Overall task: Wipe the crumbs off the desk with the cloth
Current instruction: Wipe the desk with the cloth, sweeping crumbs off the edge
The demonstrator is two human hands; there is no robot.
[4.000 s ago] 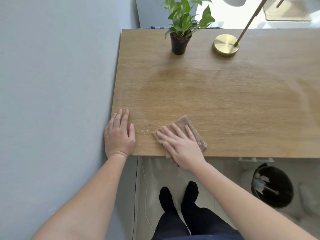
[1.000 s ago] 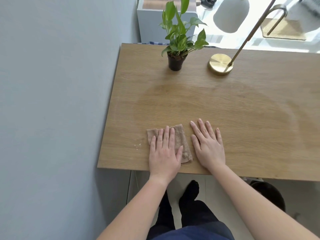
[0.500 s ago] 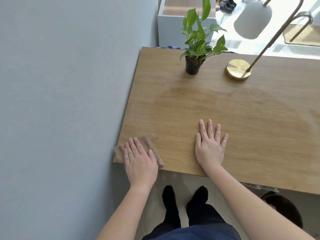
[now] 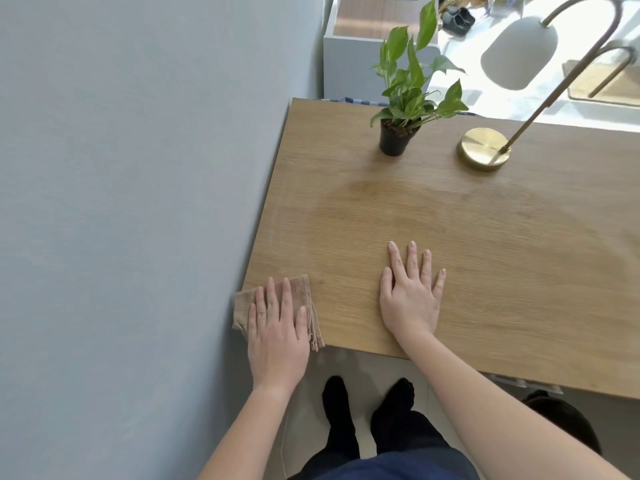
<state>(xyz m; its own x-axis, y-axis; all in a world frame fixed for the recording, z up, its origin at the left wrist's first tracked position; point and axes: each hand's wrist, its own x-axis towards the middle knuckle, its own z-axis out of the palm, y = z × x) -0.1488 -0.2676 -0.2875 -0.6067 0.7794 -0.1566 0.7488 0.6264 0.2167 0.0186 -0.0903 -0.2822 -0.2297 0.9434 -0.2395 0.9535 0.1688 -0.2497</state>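
A folded tan cloth (image 4: pixel 300 289) lies at the near left corner of the wooden desk (image 4: pixel 485 237), its left part hanging past the desk's edge. My left hand (image 4: pixel 277 327) presses flat on the cloth with straight fingers. To its right, my right hand (image 4: pixel 412 292) rests flat on the bare wood with fingers spread. I can see no crumbs on the desk top.
A potted green plant (image 4: pixel 398 133) stands at the back of the desk. A brass lamp base (image 4: pixel 484 148) sits to its right. A grey wall (image 4: pixel 121 202) runs along the desk's left side. A dark bin (image 4: pixel 568 427) stands on the floor at lower right.
Over the last second my left hand has slid the cloth left to the desk's corner, over where the crumbs lay. My right hand has stayed flat on the wood.
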